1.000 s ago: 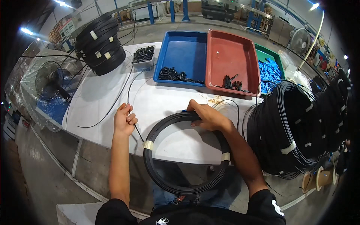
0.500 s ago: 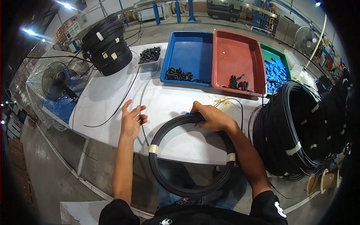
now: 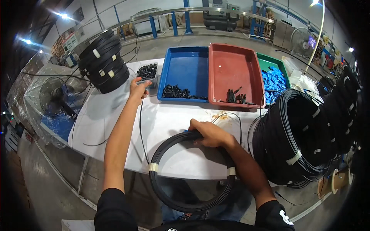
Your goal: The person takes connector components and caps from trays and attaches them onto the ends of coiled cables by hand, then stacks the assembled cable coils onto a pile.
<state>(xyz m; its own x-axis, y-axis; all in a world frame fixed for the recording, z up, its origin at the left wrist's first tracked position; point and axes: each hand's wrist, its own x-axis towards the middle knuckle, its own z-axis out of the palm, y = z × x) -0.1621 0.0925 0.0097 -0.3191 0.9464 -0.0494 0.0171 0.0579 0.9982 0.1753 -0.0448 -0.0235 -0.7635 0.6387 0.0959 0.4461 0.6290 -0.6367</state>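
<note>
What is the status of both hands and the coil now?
Left hand at small parts bin. Right hand grips black cable coil. Nothing blocking.

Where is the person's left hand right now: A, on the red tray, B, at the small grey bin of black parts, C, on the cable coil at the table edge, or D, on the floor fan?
B: the left hand reaches the grey bin, while the right hand holds the coil.
</note>
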